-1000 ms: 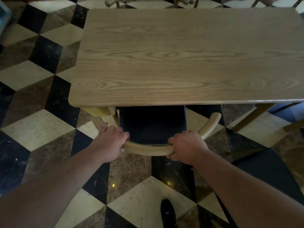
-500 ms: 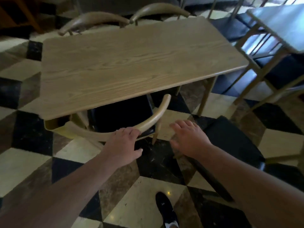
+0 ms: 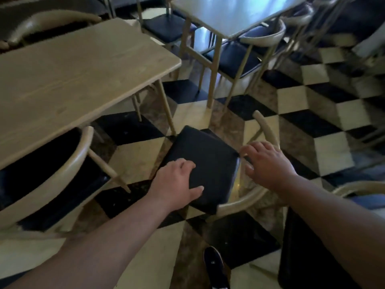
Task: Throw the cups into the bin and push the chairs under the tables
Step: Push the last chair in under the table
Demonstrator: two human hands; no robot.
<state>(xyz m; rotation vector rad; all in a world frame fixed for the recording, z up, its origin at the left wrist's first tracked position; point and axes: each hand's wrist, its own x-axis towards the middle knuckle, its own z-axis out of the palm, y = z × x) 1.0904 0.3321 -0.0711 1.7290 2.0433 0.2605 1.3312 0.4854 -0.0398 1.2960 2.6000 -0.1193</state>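
Note:
A wooden chair with a black seat (image 3: 208, 161) stands out on the floor, right of the wooden table (image 3: 68, 80), its curved backrest (image 3: 245, 199) toward me. My left hand (image 3: 177, 182) hovers open over the near left part of that seat. My right hand (image 3: 266, 163) is open with spread fingers above the backrest's right side; I cannot tell if it touches. Another black-seated chair (image 3: 62, 167) sits partly under the table at the left. No cups or bin are in view.
A second table (image 3: 233, 11) with black-seated chairs (image 3: 239, 55) around it stands at the back right. A further chair's rim (image 3: 358, 188) shows at the right edge. My shoe (image 3: 214, 268) is on the checkered floor (image 3: 325, 122) below.
Both hands let go of the left chair's backrest, now under the table. The view swung right, and both open hands moved over to the second chair.

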